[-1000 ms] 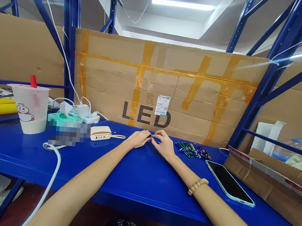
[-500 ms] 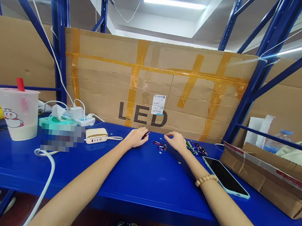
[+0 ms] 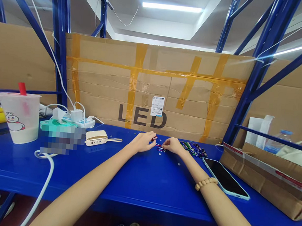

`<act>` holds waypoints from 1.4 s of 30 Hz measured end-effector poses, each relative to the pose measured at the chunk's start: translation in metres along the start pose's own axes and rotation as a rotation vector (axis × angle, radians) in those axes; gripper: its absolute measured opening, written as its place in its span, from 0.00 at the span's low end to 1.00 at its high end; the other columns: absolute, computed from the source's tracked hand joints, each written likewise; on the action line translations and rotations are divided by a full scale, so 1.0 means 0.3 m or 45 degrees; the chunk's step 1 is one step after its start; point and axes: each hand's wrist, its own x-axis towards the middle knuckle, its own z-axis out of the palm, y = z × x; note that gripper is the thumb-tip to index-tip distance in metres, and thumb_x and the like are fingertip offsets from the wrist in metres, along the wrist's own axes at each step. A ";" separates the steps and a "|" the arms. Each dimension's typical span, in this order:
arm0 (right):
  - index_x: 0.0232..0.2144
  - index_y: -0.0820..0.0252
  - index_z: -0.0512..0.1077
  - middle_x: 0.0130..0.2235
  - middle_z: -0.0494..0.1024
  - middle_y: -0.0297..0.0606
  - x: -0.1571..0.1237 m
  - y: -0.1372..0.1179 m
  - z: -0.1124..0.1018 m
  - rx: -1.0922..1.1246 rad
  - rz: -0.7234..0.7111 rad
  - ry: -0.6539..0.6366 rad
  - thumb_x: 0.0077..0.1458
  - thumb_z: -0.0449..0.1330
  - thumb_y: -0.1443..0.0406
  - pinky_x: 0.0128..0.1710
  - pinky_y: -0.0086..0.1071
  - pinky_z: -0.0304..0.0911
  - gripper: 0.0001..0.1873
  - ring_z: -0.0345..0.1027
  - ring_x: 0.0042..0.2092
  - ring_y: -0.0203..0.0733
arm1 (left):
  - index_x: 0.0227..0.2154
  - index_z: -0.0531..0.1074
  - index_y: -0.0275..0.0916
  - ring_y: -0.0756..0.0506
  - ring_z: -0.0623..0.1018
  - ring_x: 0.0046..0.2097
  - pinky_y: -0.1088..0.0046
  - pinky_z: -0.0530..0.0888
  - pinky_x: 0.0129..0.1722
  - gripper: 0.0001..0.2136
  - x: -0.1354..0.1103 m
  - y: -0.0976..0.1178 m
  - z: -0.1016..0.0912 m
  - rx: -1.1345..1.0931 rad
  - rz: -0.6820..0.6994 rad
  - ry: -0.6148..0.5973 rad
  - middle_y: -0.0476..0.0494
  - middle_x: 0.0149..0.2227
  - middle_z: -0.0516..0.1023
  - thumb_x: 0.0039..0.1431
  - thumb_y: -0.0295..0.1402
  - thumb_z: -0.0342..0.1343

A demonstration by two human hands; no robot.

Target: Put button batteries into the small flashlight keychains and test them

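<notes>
My left hand [image 3: 142, 142] pinches a small red metal piece [image 3: 153, 139] between its fingertips. My right hand [image 3: 173, 145] lies close by, its fingers curled just above small coloured carabiner clips [image 3: 160, 148] on the blue shelf top [image 3: 140, 181]. I cannot tell whether those fingers hold anything. To the right of that hand lies a row of small green, blue and dark items [image 3: 193, 149]. A wooden bead bracelet [image 3: 206, 183] circles my right wrist.
A smartphone [image 3: 225, 178] lies right of the hands, beside an open cardboard box [image 3: 263, 181]. On the left stand a gold power bank [image 3: 96, 138], a power strip [image 3: 82, 122] and a plastic cup with a red straw [image 3: 18, 116]. A white cable [image 3: 43, 177] drapes over the shelf's front edge.
My hands have drawn closer together over the small clips, with the right hand moving left. The left hand still has the small red piece. The view has shifted only slightly.
</notes>
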 end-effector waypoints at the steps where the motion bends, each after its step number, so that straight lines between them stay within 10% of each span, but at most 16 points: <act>1: 0.25 0.63 0.77 0.27 0.79 0.39 0.001 -0.001 0.006 0.005 0.001 0.010 0.43 0.62 0.66 0.28 0.24 0.61 0.06 0.72 0.30 0.38 | 0.32 0.63 0.38 0.48 0.73 0.36 0.74 0.66 0.32 0.08 0.000 0.011 0.005 -0.015 -0.012 -0.023 0.46 0.36 0.71 0.60 0.33 0.41; 25: 0.27 0.61 0.75 0.31 0.79 0.38 -0.017 -0.038 0.072 0.322 -0.079 0.494 0.41 0.64 0.65 0.34 0.29 0.64 0.07 0.72 0.34 0.40 | 0.25 0.71 0.39 0.41 0.76 0.35 0.71 0.65 0.29 0.12 -0.011 0.032 0.059 0.033 -0.435 -0.157 0.41 0.29 0.78 0.51 0.37 0.44; 42: 0.25 0.64 0.75 0.23 0.77 0.41 0.001 -0.048 0.066 0.864 -0.076 0.612 0.42 0.58 0.48 0.27 0.31 0.65 0.23 0.70 0.27 0.42 | 0.15 0.59 0.38 0.51 0.65 0.24 0.77 0.59 0.26 0.10 -0.002 -0.016 0.081 -0.554 -0.736 0.038 0.52 0.18 0.64 0.49 0.33 0.44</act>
